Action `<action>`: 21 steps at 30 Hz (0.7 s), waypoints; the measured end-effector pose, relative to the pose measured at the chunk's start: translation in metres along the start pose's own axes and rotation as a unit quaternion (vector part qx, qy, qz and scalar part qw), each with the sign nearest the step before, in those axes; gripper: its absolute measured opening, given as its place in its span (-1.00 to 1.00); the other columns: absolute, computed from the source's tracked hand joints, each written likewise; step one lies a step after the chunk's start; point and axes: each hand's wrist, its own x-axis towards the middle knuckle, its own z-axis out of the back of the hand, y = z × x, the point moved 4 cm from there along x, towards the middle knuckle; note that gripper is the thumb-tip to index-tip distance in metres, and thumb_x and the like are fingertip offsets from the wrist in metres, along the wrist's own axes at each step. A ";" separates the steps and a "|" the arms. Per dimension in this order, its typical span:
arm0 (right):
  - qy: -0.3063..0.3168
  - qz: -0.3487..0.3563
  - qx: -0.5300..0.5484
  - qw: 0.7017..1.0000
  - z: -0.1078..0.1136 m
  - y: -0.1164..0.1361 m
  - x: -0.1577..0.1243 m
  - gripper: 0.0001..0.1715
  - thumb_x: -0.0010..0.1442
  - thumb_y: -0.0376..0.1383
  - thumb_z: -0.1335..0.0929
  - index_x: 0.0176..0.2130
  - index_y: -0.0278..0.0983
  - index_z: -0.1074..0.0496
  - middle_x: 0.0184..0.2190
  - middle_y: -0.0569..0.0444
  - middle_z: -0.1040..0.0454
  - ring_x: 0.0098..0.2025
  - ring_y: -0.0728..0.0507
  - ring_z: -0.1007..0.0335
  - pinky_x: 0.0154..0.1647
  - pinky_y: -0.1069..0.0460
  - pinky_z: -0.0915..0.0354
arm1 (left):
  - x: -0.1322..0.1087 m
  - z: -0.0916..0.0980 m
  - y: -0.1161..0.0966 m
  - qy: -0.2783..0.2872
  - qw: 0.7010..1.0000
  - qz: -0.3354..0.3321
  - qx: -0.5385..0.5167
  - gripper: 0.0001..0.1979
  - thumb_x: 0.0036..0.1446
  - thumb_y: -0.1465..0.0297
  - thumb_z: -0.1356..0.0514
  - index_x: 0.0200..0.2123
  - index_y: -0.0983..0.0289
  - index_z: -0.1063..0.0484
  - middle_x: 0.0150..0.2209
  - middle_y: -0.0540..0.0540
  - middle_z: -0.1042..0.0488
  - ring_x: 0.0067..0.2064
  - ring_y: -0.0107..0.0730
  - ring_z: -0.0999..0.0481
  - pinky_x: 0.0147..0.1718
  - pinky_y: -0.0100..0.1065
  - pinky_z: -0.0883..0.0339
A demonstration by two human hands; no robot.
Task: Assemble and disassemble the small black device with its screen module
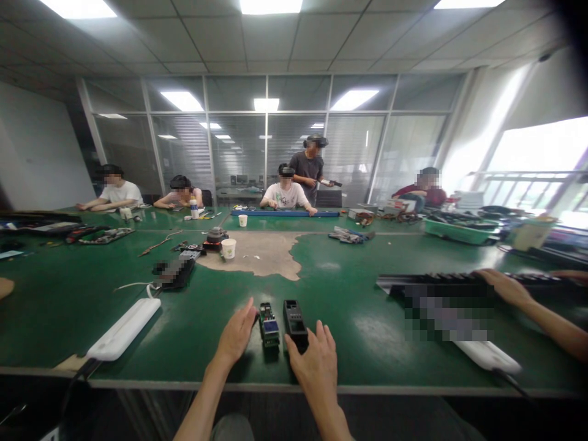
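Note:
A green circuit board with a small blue-grey screen lies on the table in front of me. Beside it, to the right, is a black plastic housing with cut-outs in its face. My left hand rests just left of the board, fingers extended and nothing plainly in them. A small dark patch shows by its fingertips; I cannot make out what it is. My right hand lies at the housing's near right side, fingers spread, the thumb over its lower end. Whether the thumb presses on it, I cannot tell.
White power strips lie left and right. A co-worker's hand is on a long black part at right. Paper cups, gloves and a green basket stand farther off. Several people sit across the green table.

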 end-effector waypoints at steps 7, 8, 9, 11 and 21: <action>-0.004 -0.002 -0.013 1.000 -0.001 -0.002 -0.001 -0.14 0.06 0.13 -0.28 -0.02 -0.58 -0.41 0.15 -0.43 -0.21 0.23 -0.42 -0.05 0.19 -0.19 -0.03 | -0.001 -0.003 -0.003 0.027 0.998 -0.029 0.057 -0.39 0.30 0.03 0.23 0.26 0.23 -0.09 0.24 0.10 -0.21 0.29 -0.30 -0.13 0.29 -0.19 0.15; -0.010 -0.003 -0.010 1.000 -0.001 -0.002 -0.001 -0.11 0.06 0.14 -0.28 0.00 -0.59 -0.40 0.16 -0.44 -0.20 0.23 -0.42 -0.04 0.19 -0.19 -0.03 | -0.001 -0.003 -0.004 0.033 0.997 -0.032 0.064 -0.39 0.30 0.03 0.24 0.27 0.23 -0.07 0.24 0.10 -0.21 0.29 -0.31 -0.12 0.30 -0.18 0.16; -0.015 -0.004 -0.006 1.000 -0.001 -0.002 -0.002 -0.11 0.05 0.14 -0.29 0.00 -0.59 -0.39 0.16 -0.44 -0.20 0.23 -0.42 -0.05 0.19 -0.19 -0.04 | -0.001 -0.004 -0.004 0.038 0.996 -0.034 0.071 -0.39 0.31 0.04 0.24 0.28 0.22 -0.06 0.24 0.09 -0.21 0.29 -0.32 -0.12 0.30 -0.17 0.17; -0.022 -0.004 0.008 1.000 0.000 -0.003 -0.002 -0.17 0.06 0.13 -0.29 -0.03 -0.54 -0.42 0.15 -0.42 -0.22 0.23 -0.41 -0.06 0.18 -0.19 -0.04 | -0.001 -0.004 -0.005 0.044 0.995 -0.036 0.081 -0.40 0.31 0.04 0.24 0.28 0.20 -0.05 0.24 0.08 -0.21 0.30 -0.32 -0.11 0.30 -0.15 0.20; -0.053 -0.018 0.139 0.989 0.016 0.006 0.006 -0.42 0.13 0.06 -0.28 -0.22 -0.40 -0.49 0.08 -0.32 -0.33 0.15 -0.33 -0.19 0.16 -0.17 -0.10 | 0.000 0.000 -0.002 0.004 1.000 -0.004 0.002 -0.35 0.27 -0.01 0.20 0.28 0.25 -0.07 0.25 0.11 -0.18 0.31 -0.29 -0.09 0.29 -0.21 0.12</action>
